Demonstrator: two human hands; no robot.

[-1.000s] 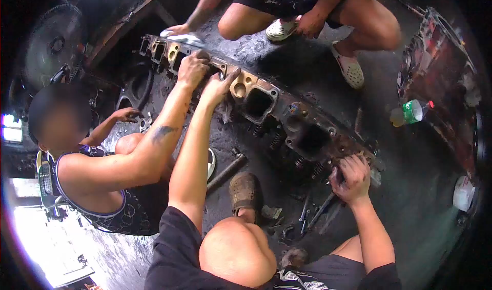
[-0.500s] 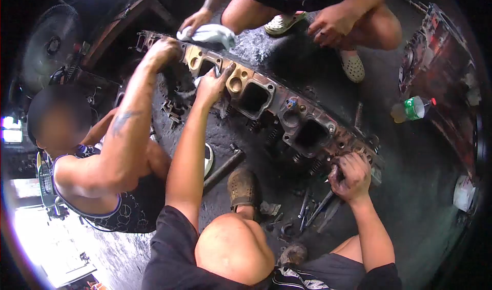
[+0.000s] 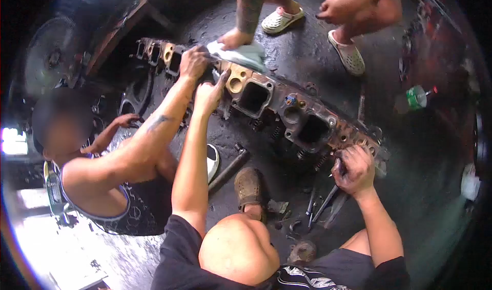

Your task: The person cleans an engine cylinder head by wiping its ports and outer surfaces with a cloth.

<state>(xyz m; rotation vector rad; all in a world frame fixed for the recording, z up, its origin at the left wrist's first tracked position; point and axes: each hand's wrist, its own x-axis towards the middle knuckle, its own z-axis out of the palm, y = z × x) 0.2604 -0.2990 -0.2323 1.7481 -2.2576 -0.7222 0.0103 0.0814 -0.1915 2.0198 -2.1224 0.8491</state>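
Note:
A long, greasy engine cylinder head [image 3: 279,103], with square ports and brassy patches, slants across the middle of the view. My left hand [image 3: 209,96] is closed on its near edge, the thumb lying over the top face beside a port. Close against the head's right end, my right hand [image 3: 354,171] is curled into a fist with blackened fingers. What is inside that fist is hidden; a small pale tip shows at its left side. Valve springs [image 3: 275,132] hang under the head's near side.
At left, a co-worker's hand [image 3: 193,62] rests on the head. Another person's hand presses a pale cloth [image 3: 246,55] at its far edge. Tools [image 3: 320,205] and a metal bar [image 3: 228,169] lie on the floor. A bottle [image 3: 417,97] is at right.
The cloth and the hand on it have moved right along the head. The left co-worker's hand has also slid right, close to mine. My hands keep nearly the same places on the head.

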